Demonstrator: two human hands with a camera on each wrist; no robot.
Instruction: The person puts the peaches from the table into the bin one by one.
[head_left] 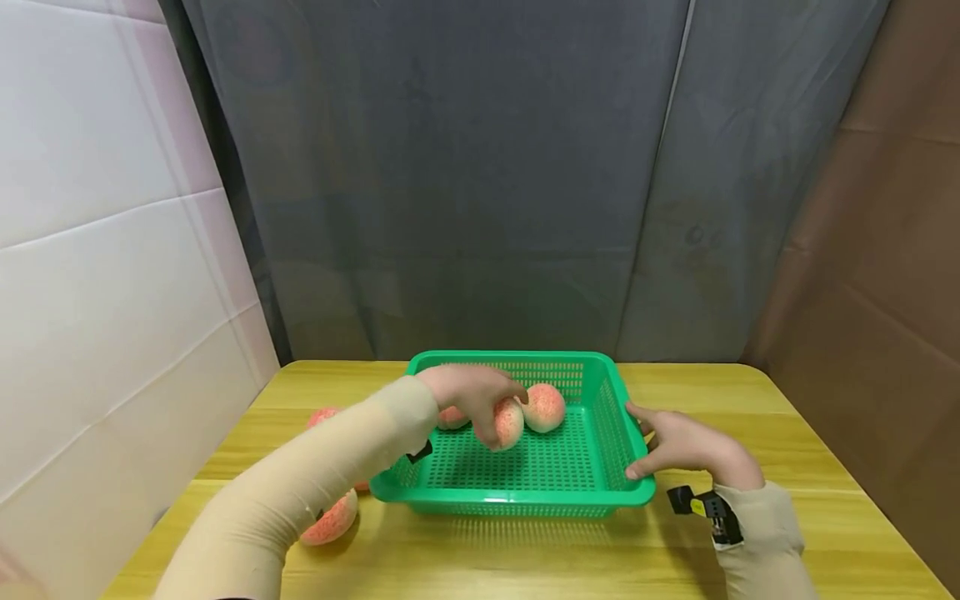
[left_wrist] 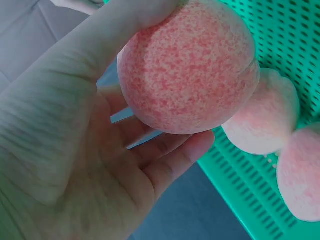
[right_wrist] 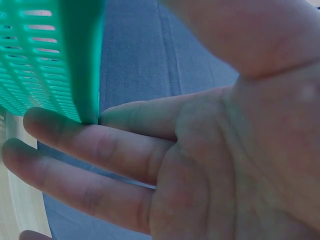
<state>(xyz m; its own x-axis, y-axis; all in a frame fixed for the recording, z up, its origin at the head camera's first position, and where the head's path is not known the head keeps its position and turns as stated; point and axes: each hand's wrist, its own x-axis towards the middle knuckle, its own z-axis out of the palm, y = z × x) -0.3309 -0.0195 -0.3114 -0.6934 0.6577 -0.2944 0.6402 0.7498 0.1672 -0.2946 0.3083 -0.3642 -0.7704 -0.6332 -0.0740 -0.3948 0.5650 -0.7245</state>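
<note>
While my left hand (head_left: 474, 396) reaches in over the green basket (head_left: 525, 497), it grasps a pink-and-cream peach (head_left: 510, 423), with the thumb on one side and the fingers round the other. The held peach is near the middle of the basket; I cannot tell whether its underside touches the floor. Two more sit inside: the second peach (head_left: 545, 407) just off the held one, toward two o'clock, and the third peach (head_left: 452, 418) at its nine o'clock, partly hidden behind my wrist.

My right hand (head_left: 678, 440) is at the basket's three o'clock side. Its grip is relaxed, the thumb at the rim and the fingers (right_wrist: 115, 150) lying nearly straight against the outside, with nothing clenched in them.

The basket rests on a wood-grain table (head_left: 840, 533). Outside it, one loose peach (head_left: 333, 522) lies at eight o'clock and a farther peach (head_left: 322, 414) at nine, both partly covered by my left sleeve (head_left: 315, 479); a reddish sliver (head_left: 362, 486) shows between them. A grey curtain (head_left: 465, 183) hangs at twelve o'clock and a brown sheet (head_left: 892, 250) at two.
</note>
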